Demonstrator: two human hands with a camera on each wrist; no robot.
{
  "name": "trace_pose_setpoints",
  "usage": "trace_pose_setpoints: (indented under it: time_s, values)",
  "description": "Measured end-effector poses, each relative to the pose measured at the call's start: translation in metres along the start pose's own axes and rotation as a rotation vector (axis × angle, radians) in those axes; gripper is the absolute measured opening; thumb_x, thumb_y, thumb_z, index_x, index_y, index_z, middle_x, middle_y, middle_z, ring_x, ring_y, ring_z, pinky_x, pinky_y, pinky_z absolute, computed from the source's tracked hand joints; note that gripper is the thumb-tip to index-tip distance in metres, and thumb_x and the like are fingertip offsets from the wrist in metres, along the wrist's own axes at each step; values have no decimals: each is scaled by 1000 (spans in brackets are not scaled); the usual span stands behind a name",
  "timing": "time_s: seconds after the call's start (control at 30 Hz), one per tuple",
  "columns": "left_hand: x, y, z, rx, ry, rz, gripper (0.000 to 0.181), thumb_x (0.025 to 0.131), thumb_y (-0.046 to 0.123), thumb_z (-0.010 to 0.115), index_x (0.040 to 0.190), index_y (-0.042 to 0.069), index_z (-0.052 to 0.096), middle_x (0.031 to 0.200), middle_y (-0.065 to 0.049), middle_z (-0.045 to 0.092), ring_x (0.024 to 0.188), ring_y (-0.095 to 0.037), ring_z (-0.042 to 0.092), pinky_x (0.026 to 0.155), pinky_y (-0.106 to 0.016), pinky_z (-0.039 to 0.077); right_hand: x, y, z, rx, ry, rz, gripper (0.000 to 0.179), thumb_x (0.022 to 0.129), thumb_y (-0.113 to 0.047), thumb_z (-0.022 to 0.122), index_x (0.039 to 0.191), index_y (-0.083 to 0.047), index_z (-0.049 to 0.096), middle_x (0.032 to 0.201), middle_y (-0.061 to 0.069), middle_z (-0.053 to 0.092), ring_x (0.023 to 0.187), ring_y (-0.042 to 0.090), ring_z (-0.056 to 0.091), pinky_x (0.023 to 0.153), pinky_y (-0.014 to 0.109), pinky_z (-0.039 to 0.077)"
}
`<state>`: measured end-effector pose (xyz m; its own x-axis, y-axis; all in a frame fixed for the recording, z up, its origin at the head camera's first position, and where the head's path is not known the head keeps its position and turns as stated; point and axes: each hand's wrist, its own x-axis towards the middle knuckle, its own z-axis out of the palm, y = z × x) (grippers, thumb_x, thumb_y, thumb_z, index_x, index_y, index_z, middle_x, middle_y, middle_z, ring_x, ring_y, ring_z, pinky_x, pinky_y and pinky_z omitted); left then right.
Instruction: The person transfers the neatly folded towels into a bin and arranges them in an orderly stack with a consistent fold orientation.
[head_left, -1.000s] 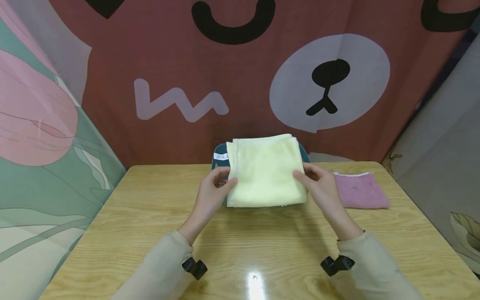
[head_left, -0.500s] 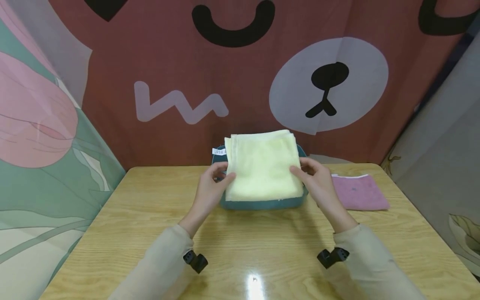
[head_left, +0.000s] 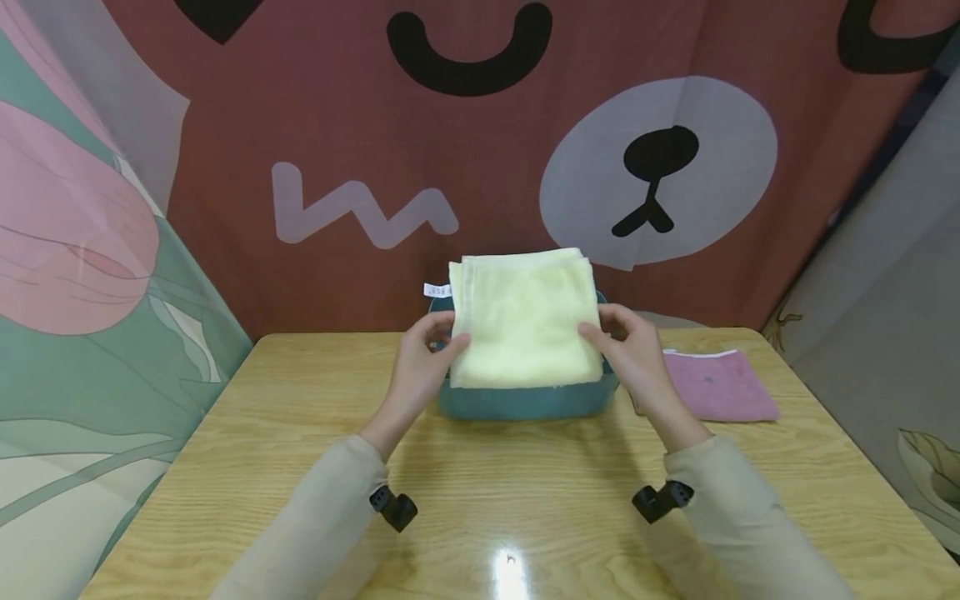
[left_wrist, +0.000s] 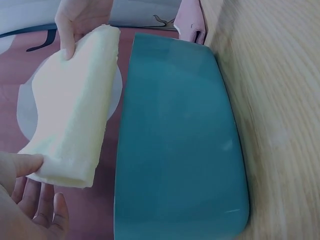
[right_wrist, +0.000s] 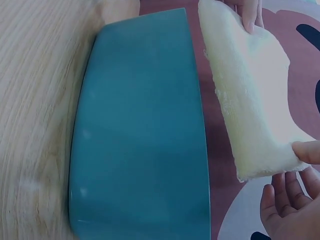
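Observation:
A folded pale yellow towel with a white tag at its left side is held up by both hands. My left hand pinches its left edge, thumb in front. At the opposite edge, my right hand pinches it in the same way. Behind and below the towel stands a teal bin, its front wall showing under the towel's lower edge. Both wrist views show the towel above the rim of the teal bin, apart from it. The bin's inside is hidden by the towel.
A folded pink towel lies on the wooden table, right of the bin. A reddish-brown curtain with a cartoon bear hangs right behind the table. Other patterned curtains close off the sides.
Both hands have raised the yellow towel, moving slightly away from me. More of the bin's front wall now shows beneath it. The pink towel stays put.

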<state>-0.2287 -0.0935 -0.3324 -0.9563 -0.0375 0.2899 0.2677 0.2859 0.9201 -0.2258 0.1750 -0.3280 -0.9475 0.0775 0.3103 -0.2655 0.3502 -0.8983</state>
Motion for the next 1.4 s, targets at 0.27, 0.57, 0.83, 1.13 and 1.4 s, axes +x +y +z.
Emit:
trace_pose_setpoints:
  time_s: [0.27, 0.57, 0.83, 1.13, 1.4]
  values:
    - [6, 2, 2, 7, -1, 11, 31, 92, 10, 72, 122, 3, 66, 118, -9, 67, 98, -24, 60, 82, -36, 47, 6, 3, -2, -56, 9, -36, 36, 95, -22, 70, 120, 2, 65, 105, 18, 65, 90, 13, 57, 69, 19, 49]
    - [14, -2, 8, 11, 13, 29, 32, 92, 8, 72, 122, 1, 65, 117, -11, 67, 99, -27, 61, 83, -37, 48, 12, 7, -2, -74, 18, -37, 34, 94, -19, 70, 120, 2, 66, 103, 18, 65, 89, 13, 57, 67, 19, 48]
    - [17, -9, 11, 25, 20, 12, 33, 91, 8, 72, 123, 0, 64, 117, -13, 67, 99, -28, 62, 85, -40, 50, 16, 15, 3, -46, 21, -25, 30, 93, -15, 71, 117, 3, 67, 99, 19, 65, 86, 12, 57, 65, 19, 46]
    - [16, -16, 14, 57, 19, -1, 32, 92, 6, 71, 123, 1, 65, 115, -12, 68, 97, -27, 61, 86, -40, 50, 15, 23, 7, -50, 34, -13, 29, 93, -13, 71, 117, 4, 67, 98, 18, 66, 84, 6, 56, 69, 18, 46]
    - [21, -18, 16, 73, 21, 7, 32, 92, 6, 71, 122, 0, 65, 115, -13, 68, 98, -28, 62, 86, -41, 50, 20, 28, 10, -67, 44, -19, 30, 94, -14, 70, 119, 3, 67, 100, 19, 66, 85, 9, 56, 70, 18, 46]
